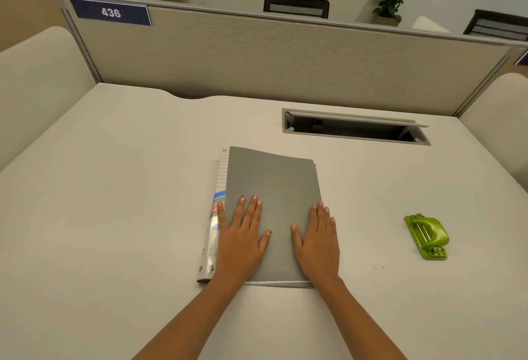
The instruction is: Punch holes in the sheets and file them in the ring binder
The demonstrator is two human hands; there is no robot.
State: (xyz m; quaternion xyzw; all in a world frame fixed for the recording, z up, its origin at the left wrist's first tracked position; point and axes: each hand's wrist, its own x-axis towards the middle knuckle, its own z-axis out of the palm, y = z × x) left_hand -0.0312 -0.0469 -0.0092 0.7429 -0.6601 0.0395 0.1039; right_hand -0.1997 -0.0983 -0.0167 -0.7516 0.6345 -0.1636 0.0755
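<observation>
While both palms lie flat and spread on the grey cover, neither hand grips anything: the left hand [241,234] rests near the spine side, its little finger reaching onto the printed spine label, and the right hand [317,238] presses the cover's right edge, fingers open and extended. Beneath them sits the ring binder [274,188], closed, in the middle of the frame on the pale surface [114,217], its labelled spine [217,211] turned to the left. A thin white edge shows along the bottom of the cover (possibly sheets inside or under it, though I cannot tell which).

To the right of the frame, well apart from the binder, the green hole punch [427,237] lies untouched on the surface. Farther up, a cable hatch [354,127] stands open in the surface before the partition [285,54].

Judging progress: no loose sheets are visible anywhere. Either filing is finished and the binder pressed shut, or nothing has begun and the binder awaits opening. The pictures do not settle which.
</observation>
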